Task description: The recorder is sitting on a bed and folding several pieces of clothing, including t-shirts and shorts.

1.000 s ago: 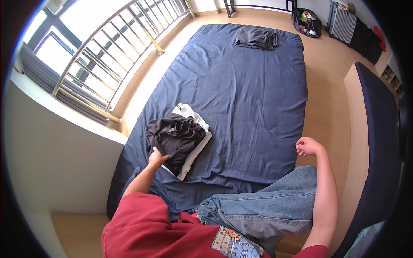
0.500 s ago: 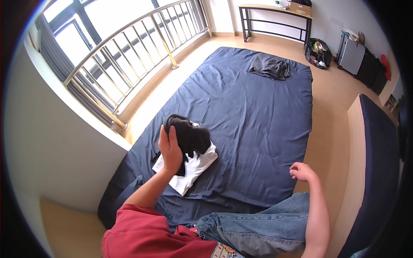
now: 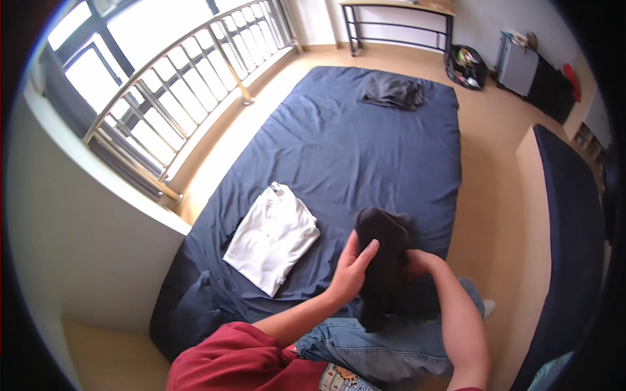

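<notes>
A black garment [image 3: 383,280] hangs bunched in front of me, above my jeans-clad leg and the near right part of the bed. My left hand [image 3: 351,272] grips its left side, the thumb lying across the cloth. At its right side my right hand [image 3: 420,262] is closed on the fabric, with the fingertips partly hidden in it. What kind of garment it is cannot be told from its folds. To the left, a white shirt [image 3: 274,238] lies folded flat on the dark blue bedsheet [image 3: 326,150], apart from both hands.
Toward the bed's far end rests a dark folded garment [image 3: 392,92]. A metal railing [image 3: 189,81] runs along the window at left. A padded headboard-like panel [image 3: 570,247] stands at right. Beyond the bed are a narrow table [image 3: 398,26], a black bag [image 3: 467,67] and a suitcase [image 3: 517,68].
My left hand has carried the black garment rightward off the white shirt, which now shows fully. My right hand has come in and taken hold of the garment. The view has shifted slightly.
</notes>
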Motion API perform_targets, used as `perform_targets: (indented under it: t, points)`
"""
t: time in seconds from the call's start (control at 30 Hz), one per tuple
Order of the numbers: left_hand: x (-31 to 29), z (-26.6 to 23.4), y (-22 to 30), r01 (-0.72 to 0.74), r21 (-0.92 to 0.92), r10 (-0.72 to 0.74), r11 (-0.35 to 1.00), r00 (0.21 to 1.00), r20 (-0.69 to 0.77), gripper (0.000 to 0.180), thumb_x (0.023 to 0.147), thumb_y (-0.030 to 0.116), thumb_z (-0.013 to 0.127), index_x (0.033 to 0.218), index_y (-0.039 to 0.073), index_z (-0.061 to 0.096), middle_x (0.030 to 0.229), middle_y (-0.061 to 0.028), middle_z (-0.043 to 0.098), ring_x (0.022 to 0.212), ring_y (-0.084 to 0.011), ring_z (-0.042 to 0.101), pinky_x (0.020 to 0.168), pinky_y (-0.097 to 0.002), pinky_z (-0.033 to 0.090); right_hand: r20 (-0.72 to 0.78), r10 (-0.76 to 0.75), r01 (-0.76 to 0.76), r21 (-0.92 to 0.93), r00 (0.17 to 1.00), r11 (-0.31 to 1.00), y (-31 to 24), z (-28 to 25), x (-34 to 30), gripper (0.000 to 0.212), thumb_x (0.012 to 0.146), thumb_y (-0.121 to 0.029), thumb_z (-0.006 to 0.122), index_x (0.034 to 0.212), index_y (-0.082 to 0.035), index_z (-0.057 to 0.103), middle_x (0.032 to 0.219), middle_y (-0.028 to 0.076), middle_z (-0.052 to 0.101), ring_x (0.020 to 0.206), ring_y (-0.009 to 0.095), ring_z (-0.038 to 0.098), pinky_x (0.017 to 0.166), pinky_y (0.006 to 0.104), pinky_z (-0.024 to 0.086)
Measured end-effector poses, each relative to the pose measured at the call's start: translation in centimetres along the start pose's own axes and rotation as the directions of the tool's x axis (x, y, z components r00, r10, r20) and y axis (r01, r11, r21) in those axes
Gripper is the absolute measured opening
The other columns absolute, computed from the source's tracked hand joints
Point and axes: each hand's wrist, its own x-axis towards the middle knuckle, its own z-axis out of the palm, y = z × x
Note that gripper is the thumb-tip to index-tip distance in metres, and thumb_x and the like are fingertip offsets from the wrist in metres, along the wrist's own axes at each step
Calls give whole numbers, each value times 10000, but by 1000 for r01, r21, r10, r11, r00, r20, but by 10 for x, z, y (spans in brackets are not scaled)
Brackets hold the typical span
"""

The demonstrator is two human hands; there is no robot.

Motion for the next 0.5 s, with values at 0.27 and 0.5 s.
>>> perform_targets:
  t: [0.27, 0.5]
  points:
    - [-12, 0, 36, 403, -92, -389, 911, 910, 142, 590, 797, 101, 606, 1330, 91, 355, 1127, -115, 552, 964, -213, 594, 824, -320, 493, -491, -108, 141, 31, 864, 989, 13, -5, 31, 514, 797, -322, 644, 1154, 20, 502, 983, 152, 634, 902, 279, 612, 803, 364, 482]
    - [-4, -1, 24, 451, -158, -429, 879, 890, 152, 542, 801, 109, 588, 1298, 72, 375, 1139, -145, 544, 976, -248, 598, 839, -357, 501, -405, -200, 332, 287, 892, 899, 9, -20, 11, 249, 825, -213, 604, 963, -11, 556, 900, 121, 632, 844, 227, 606, 767, 326, 477]
